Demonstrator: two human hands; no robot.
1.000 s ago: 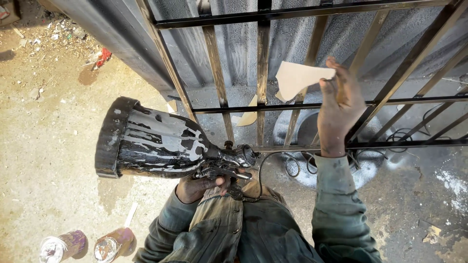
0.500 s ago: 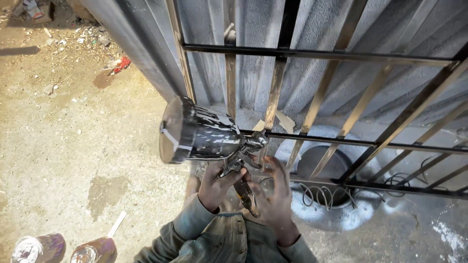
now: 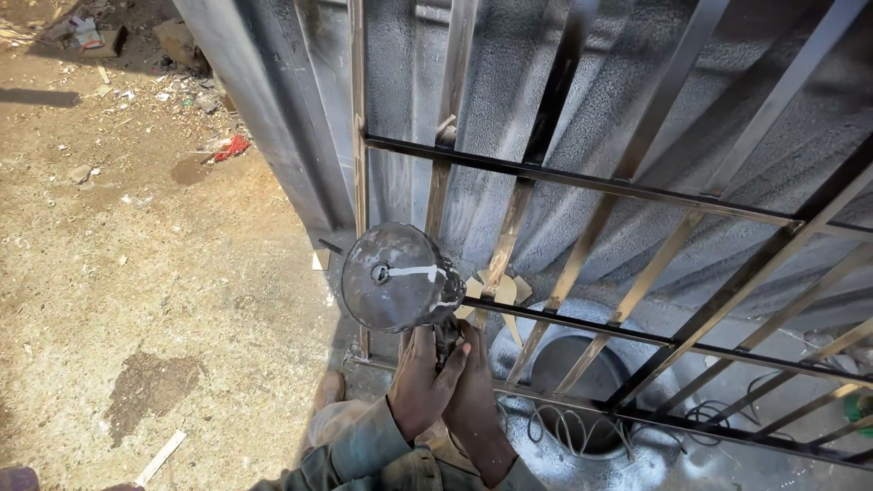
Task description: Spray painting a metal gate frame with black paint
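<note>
A paint-spattered spray gun with a round metal cup [image 3: 400, 275] points up toward me, its lid facing the camera. My left hand [image 3: 420, 382] grips the gun's handle just below the cup. My right hand [image 3: 475, 393] is pressed against the same handle from the right, fingers wrapped round it. Right behind the gun stands a metal grille [image 3: 582, 186] of black horizontal bars and bare, rusty-looking slanted bars, leaning on a grey corrugated wall [image 3: 637, 118]. A piece of tan card [image 3: 509, 289] shows behind the cup, near a bar.
Bare dirt ground [image 3: 136, 300] lies to the left, with litter and a red scrap [image 3: 232, 147] near the wall's base. A round drum opening [image 3: 573, 364] with overspray and coiled wire [image 3: 564, 427] sits behind the grille's lower part. A wooden stick [image 3: 162, 456] lies at bottom left.
The gun has tipped upright so its cup lid faces me. My right hand, which held the card up a second ago, now clasps the handle. My view has moved closer and upward.
</note>
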